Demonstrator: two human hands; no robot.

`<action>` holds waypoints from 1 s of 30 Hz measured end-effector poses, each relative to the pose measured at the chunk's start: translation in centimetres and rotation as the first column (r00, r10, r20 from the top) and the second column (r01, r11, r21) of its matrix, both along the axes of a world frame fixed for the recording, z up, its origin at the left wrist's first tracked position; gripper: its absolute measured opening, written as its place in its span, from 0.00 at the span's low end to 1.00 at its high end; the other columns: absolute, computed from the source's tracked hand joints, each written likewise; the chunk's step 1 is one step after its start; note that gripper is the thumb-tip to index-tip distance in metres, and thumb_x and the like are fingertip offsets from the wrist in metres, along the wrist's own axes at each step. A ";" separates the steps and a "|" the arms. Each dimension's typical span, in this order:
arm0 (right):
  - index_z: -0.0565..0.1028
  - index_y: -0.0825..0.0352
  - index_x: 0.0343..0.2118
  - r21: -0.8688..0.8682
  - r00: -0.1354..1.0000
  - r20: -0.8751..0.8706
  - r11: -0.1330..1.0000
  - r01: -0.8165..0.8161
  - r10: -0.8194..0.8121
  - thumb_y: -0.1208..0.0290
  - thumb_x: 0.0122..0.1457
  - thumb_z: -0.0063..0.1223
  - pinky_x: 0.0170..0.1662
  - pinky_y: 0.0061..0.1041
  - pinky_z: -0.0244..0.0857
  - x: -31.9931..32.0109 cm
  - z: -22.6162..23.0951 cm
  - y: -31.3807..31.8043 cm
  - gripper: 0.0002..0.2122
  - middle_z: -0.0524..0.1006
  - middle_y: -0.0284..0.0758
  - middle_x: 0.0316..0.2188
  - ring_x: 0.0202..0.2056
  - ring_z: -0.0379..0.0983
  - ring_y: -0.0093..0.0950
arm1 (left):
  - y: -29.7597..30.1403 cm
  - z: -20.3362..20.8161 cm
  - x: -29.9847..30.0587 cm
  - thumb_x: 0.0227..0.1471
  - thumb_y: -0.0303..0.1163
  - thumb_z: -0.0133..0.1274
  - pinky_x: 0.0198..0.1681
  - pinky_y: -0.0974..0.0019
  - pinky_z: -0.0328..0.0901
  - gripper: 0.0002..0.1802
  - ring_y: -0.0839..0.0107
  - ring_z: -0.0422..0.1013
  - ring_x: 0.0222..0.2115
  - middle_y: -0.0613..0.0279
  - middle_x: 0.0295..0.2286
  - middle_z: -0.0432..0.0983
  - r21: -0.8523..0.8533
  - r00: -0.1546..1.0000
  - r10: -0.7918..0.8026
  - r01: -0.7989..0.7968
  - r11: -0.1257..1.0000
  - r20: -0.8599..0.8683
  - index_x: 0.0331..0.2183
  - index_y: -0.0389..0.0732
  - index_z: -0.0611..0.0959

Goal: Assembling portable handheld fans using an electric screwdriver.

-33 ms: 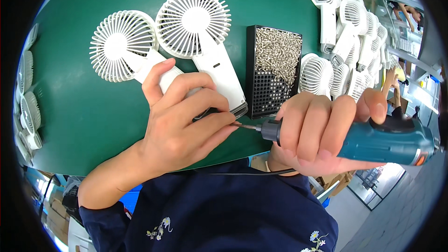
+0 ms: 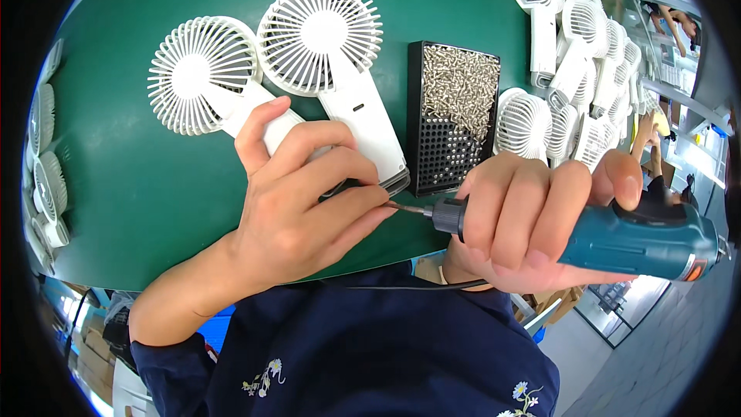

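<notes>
Two white handheld fans lie side by side on the green table. My left hand [image 2: 297,201] is closed around the handle of the left fan [image 2: 193,76], with its fingers reaching across to the lower end of the right fan [image 2: 359,108]. In my right hand [image 2: 532,216] is a teal electric screwdriver [image 2: 641,241], held nearly level. Its thin bit meets my left fingertips at the handle ends; the exact contact point and any screw there are hidden by the fingers. Beyond my right hand, a black tray [image 2: 415,116] holds many small silver screws [image 2: 459,81].
A pile of white fans [image 2: 583,31] stands at the right of the green table [image 2: 193,201], and more fans [image 2: 50,185] lie along its left edge. A black cable [image 2: 432,287] runs past my shirt. At far right, another person's hand [image 2: 648,135] shows.
The screwdriver's rear end has dipped slightly and moved a little to the right. My left hand and both fans stay in place.
</notes>
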State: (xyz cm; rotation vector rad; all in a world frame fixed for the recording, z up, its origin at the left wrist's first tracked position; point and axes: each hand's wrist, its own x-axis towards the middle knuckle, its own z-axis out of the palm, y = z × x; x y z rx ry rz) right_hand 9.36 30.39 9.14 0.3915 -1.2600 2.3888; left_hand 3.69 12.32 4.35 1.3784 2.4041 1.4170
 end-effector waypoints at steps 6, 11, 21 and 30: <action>0.61 0.60 0.51 -0.005 1.000 0.019 1.000 -0.019 0.019 0.40 0.63 0.36 0.16 0.24 0.63 0.0 -0.1 0.2 0.27 0.67 0.27 0.17 0.10 0.62 0.20 | 0.1 0.0 0.0 0.29 0.33 0.68 0.59 0.47 0.43 0.11 0.67 0.70 0.37 0.73 0.26 0.73 -0.006 1.000 -0.021 0.021 1.000 -0.004 0.22 0.45 0.84; 0.59 0.58 0.51 0.082 0.993 -0.035 0.990 -0.111 0.114 0.55 0.66 0.43 0.11 0.20 0.58 0.0 0.1 0.1 0.17 0.70 0.30 0.17 0.10 0.63 0.21 | 0.1 0.0 0.0 0.30 0.33 0.68 0.58 0.47 0.43 0.11 0.68 0.70 0.36 0.72 0.26 0.73 -0.010 0.998 -0.046 0.046 0.999 -0.031 0.23 0.45 0.85; 0.63 0.59 0.50 0.275 0.984 -0.083 0.946 0.174 -0.157 0.35 0.57 0.45 0.11 0.18 0.55 0.6 0.6 0.6 0.31 0.67 0.29 0.17 0.10 0.60 0.19 | 0.5 0.2 0.3 0.36 0.39 0.67 0.61 0.49 0.45 0.29 0.58 0.61 0.55 0.63 0.51 0.71 -0.256 0.987 0.017 -0.057 0.965 -0.157 0.45 0.46 0.82; 0.63 0.58 0.50 0.292 0.984 -0.047 0.940 0.176 -0.170 0.35 0.57 0.45 0.13 0.21 0.56 0.5 0.2 -0.1 0.30 0.68 0.30 0.17 0.09 0.60 0.21 | 0.6 0.4 0.3 0.36 0.38 0.67 0.61 0.49 0.44 0.30 0.59 0.61 0.56 0.65 0.51 0.71 -0.264 0.989 0.027 -0.064 0.962 -0.142 0.46 0.46 0.82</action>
